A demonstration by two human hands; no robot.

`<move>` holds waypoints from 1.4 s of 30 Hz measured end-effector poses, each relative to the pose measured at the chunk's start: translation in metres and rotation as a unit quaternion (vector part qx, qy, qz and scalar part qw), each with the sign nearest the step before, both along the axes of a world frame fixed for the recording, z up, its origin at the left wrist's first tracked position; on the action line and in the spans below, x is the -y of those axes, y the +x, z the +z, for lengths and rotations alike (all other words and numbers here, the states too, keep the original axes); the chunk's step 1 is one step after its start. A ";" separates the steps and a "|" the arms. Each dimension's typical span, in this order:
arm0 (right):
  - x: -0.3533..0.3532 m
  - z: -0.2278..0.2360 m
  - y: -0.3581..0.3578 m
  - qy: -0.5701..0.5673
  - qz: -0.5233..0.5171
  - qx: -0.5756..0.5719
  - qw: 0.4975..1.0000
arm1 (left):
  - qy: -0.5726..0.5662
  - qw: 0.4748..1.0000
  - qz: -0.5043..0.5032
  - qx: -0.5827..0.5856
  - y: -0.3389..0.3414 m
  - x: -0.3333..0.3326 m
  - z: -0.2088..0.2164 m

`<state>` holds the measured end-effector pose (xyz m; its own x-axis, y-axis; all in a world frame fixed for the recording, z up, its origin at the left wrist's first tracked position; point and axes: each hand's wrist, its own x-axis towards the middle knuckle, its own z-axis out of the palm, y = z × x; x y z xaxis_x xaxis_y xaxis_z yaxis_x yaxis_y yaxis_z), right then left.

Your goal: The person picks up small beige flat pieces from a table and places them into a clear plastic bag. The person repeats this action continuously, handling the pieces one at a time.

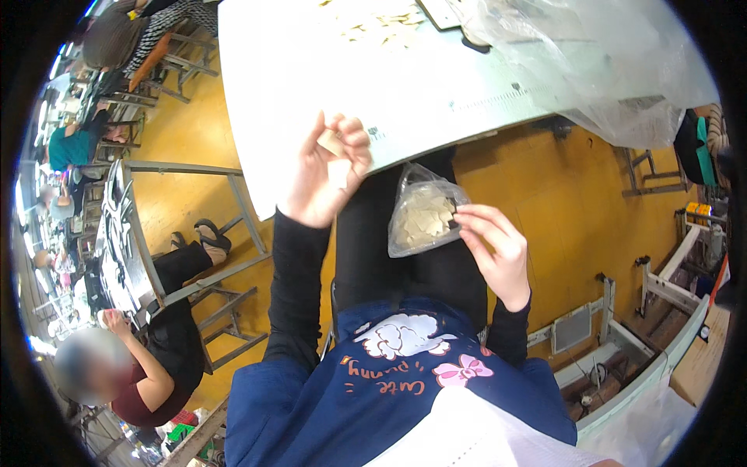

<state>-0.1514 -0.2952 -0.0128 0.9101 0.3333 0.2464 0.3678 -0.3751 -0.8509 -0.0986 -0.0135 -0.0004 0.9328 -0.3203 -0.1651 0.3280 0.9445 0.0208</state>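
My left hand (325, 175) is turned palm up above the table's near edge, its fingers curled around small flat cream pieces (339, 173). A clear plastic bag (403, 241) lies on my lap, with many similar cream pieces (426, 222) inside it. At the bag's right side, my right hand (498, 253) pinches its edge between thumb and fingers. Whether those fingertips also hold a piece is too small to tell.
Before me stands a white table (311, 70) with a scatter of cream pieces (381, 23) at its far side. Clear plastic sheeting (576, 54) hangs over its right corner. A metal-framed table (183, 167) and a seated person (148, 373) are at left; machine frames (607, 342) stand at right.
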 end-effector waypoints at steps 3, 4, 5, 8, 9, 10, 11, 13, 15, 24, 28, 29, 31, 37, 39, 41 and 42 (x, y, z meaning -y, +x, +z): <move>0.009 -0.001 0.002 -0.008 -0.028 0.005 1.000 | 0.004 0.999 -0.041 -0.025 -0.028 0.046 -0.012; 0.012 -0.001 0.002 -0.010 -0.035 0.005 0.999 | 0.020 0.998 -0.052 -0.033 -0.034 0.058 -0.017; 0.015 0.000 0.002 -0.012 -0.043 0.007 0.999 | 0.042 0.998 -0.047 -0.018 -0.036 0.070 -0.023; 0.020 0.002 -0.001 -0.009 -0.059 0.006 0.998 | 0.189 0.980 -0.014 0.063 -0.037 0.095 -0.039; 0.021 0.002 -0.002 -0.014 -0.060 0.006 0.998 | 0.298 0.949 0.005 0.102 -0.038 0.096 -0.043; 0.022 0.002 -0.003 -0.015 -0.060 0.006 0.998 | 0.398 0.905 0.018 0.146 -0.037 0.097 -0.046; 0.022 0.002 -0.003 -0.016 -0.061 0.006 0.998 | 0.446 0.879 0.015 0.168 -0.037 0.095 -0.048; 0.023 0.002 -0.004 -0.019 -0.063 0.000 0.998 | 0.536 0.818 0.007 0.210 -0.035 0.089 -0.047; 0.023 0.001 -0.005 -0.013 -0.061 -0.004 0.998 | 0.556 0.795 0.003 0.243 -0.036 0.085 -0.040; 0.014 -0.029 0.005 -0.075 -0.093 -0.013 0.993 | 0.846 0.394 0.247 0.262 0.016 0.029 0.004; 0.009 -0.045 0.004 -0.106 -0.027 -0.130 0.985 | 0.913 0.311 0.222 0.144 0.058 0.005 -0.014; 0.008 -0.044 0.002 -0.069 -0.018 -0.171 0.983 | 0.901 0.353 0.208 0.144 0.058 0.002 -0.019; 0.004 -0.041 0.000 -0.010 -0.015 -0.192 0.981 | 0.892 0.385 0.190 0.141 0.059 -0.003 -0.023; -0.024 -0.025 -0.008 0.102 -0.008 -0.195 0.975 | 0.928 0.335 0.101 0.129 0.063 -0.018 -0.013; -0.034 -0.023 -0.007 0.121 -0.017 -0.206 0.971 | 0.921 0.351 0.069 0.152 0.067 -0.025 -0.010; -0.041 -0.020 -0.006 0.149 -0.022 -0.206 0.967 | 0.922 0.347 0.051 0.166 0.068 -0.029 -0.009; -0.043 -0.019 -0.006 0.170 -0.028 -0.198 0.965 | 0.925 0.337 0.047 0.167 0.068 -0.030 -0.009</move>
